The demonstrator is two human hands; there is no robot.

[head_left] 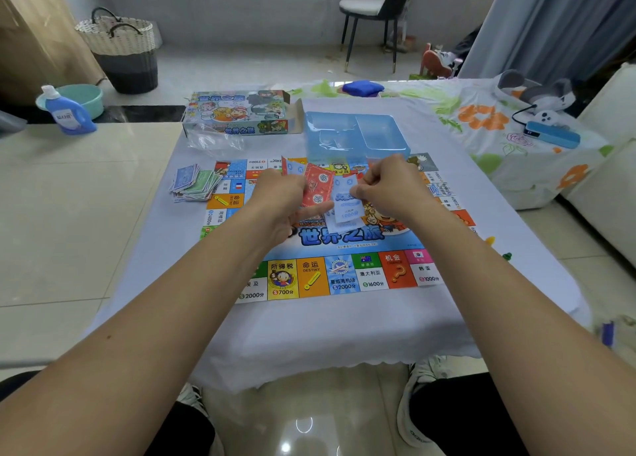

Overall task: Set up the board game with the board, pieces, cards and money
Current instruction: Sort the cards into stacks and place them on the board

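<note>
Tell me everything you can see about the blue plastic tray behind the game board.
The tray is pale translucent blue thin moulded plastic with a large compartment on the right and shallower ones on the left, all looking empty. It sits on the white tablecloth, right of the box; its near edge seems to overlap the board. Neither of the hands touches it.

A low table (309, 335) covered with a pale lilac cloth carries the items. Lying flat on the cloth is the game board (340, 249), with a loose pile of paper money (194, 183) just beside its far-left corner. Beyond the board, the printed game box (237, 114) and a crumpled clear plastic bag (215, 142) sit at the far left, and a blue plastic tray insert (356, 135) rests at the board's far edge.
</note>
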